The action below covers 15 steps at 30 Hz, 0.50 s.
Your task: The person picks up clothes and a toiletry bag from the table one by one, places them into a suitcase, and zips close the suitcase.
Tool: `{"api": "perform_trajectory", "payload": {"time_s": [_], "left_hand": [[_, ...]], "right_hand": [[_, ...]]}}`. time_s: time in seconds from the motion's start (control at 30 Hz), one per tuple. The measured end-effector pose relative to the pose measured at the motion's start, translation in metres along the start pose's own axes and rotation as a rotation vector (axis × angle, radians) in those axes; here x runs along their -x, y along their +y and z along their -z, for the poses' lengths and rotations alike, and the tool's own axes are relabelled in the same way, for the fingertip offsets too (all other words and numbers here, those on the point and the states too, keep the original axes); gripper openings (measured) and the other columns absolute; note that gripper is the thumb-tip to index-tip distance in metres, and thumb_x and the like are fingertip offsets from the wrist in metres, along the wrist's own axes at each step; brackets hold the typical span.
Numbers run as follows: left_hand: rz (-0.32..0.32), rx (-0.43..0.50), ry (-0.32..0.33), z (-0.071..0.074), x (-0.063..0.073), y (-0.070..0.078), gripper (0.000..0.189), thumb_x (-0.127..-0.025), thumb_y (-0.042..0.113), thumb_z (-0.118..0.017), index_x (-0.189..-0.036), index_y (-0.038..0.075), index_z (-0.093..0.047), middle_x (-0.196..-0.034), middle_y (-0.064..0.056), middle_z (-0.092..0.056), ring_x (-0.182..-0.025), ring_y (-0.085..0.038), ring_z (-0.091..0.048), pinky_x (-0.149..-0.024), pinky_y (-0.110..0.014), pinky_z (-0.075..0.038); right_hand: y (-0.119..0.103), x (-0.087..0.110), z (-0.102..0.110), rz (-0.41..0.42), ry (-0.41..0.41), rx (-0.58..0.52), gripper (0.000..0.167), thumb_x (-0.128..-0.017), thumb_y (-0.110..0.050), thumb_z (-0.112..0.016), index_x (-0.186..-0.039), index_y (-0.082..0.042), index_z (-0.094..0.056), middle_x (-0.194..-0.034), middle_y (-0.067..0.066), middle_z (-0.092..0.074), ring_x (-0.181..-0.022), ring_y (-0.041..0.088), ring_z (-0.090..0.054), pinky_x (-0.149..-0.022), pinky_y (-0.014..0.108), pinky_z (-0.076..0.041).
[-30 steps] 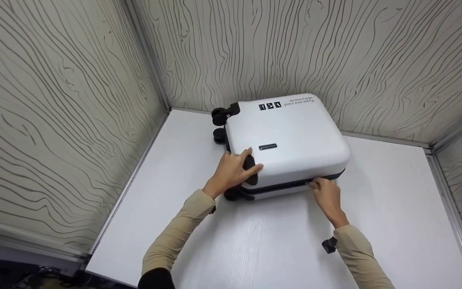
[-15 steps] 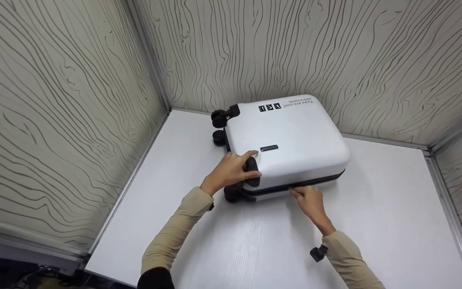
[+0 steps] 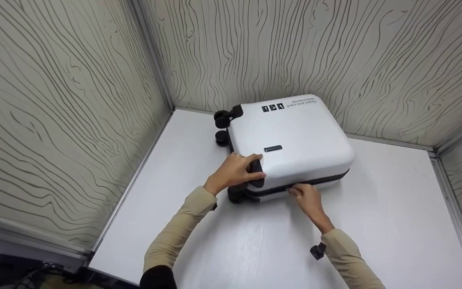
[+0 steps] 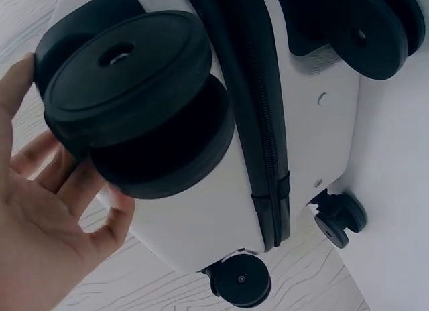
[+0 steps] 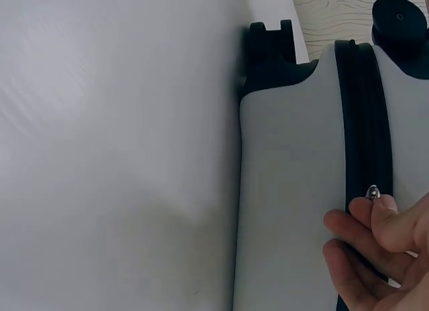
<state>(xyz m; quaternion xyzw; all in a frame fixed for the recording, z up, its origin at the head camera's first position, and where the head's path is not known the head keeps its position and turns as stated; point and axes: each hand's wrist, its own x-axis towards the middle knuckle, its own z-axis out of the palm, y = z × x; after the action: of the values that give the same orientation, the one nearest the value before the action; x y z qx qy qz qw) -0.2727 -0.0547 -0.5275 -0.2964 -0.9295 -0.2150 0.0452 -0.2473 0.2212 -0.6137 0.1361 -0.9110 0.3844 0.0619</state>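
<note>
A white hard-shell suitcase (image 3: 295,136) lies flat on the white table, its caster wheels pointing left. My left hand (image 3: 233,170) grips the black caster (image 4: 127,83) at its near left corner, thumb and fingers spread round the mount. Along the near side runs a dark zipper (image 5: 365,123). My right hand (image 3: 308,198) pinches a small metal zipper pull (image 5: 373,192) between thumb and index finger, left of the middle of that side. The right hand's other fingers curl beside the zipper tape.
The white table (image 3: 395,208) extends in front of the suitcase and to both sides. Wood-grain patterned panels (image 3: 255,52) rise behind and at the left and right. More casters (image 3: 221,137) stick out at the suitcase's left end.
My right hand has slid leftward along the zipper with the pull, mostly in the first half second. The left hand stays at the corner caster, and the suitcase has hardly moved.
</note>
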Motion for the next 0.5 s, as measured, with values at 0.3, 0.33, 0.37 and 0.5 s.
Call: {"api": "perform_trajectory", "payload": {"time_s": [0.3, 0.33, 0.37, 0.5], "left_hand": [[-0.056, -0.178, 0.022, -0.005, -0.005, 0.021, 0.059, -0.094, 0.06, -0.056, -0.128, 0.012, -0.062, -0.062, 0.003, -0.058, -0.057, -0.013, -0.051, -0.083, -0.038, -0.038], [-0.069, -0.186, 0.027, -0.006, -0.006, 0.023, 0.059, -0.094, 0.06, -0.055, -0.126, 0.012, -0.062, -0.061, 0.003, -0.058, -0.056, -0.012, -0.05, -0.082, -0.038, -0.037], [-0.08, -0.191, 0.032, -0.008, -0.006, 0.024, 0.058, -0.094, 0.06, -0.055, -0.126, 0.012, -0.062, -0.061, 0.004, -0.057, -0.055, -0.012, -0.049, -0.081, -0.037, -0.037], [-0.119, -0.187, 0.058, -0.011, -0.007, 0.027, 0.054, -0.097, 0.056, -0.054, -0.126, 0.012, -0.065, -0.059, 0.003, -0.057, -0.053, -0.011, -0.045, -0.079, -0.035, -0.037]], "right_hand": [[0.016, -0.005, 0.011, 0.015, 0.007, 0.01, 0.009, -0.085, 0.004, -0.071, -0.08, 0.0, -0.076, -0.077, 0.011, -0.072, -0.074, 0.032, -0.068, -0.066, 0.047, -0.053], [0.017, -0.005, 0.012, 0.006, 0.007, 0.012, 0.009, -0.085, 0.004, -0.071, -0.079, -0.001, -0.075, -0.077, 0.011, -0.072, -0.074, 0.032, -0.068, -0.067, 0.046, -0.053], [0.019, -0.005, 0.014, -0.001, 0.007, 0.013, 0.009, -0.085, 0.004, -0.07, -0.079, -0.001, -0.075, -0.077, 0.01, -0.072, -0.074, 0.032, -0.068, -0.067, 0.046, -0.053], [0.023, -0.004, 0.017, -0.021, 0.003, 0.015, 0.01, -0.087, 0.004, -0.069, -0.079, -0.001, -0.074, -0.076, 0.01, -0.072, -0.075, 0.032, -0.068, -0.068, 0.046, -0.052]]}}
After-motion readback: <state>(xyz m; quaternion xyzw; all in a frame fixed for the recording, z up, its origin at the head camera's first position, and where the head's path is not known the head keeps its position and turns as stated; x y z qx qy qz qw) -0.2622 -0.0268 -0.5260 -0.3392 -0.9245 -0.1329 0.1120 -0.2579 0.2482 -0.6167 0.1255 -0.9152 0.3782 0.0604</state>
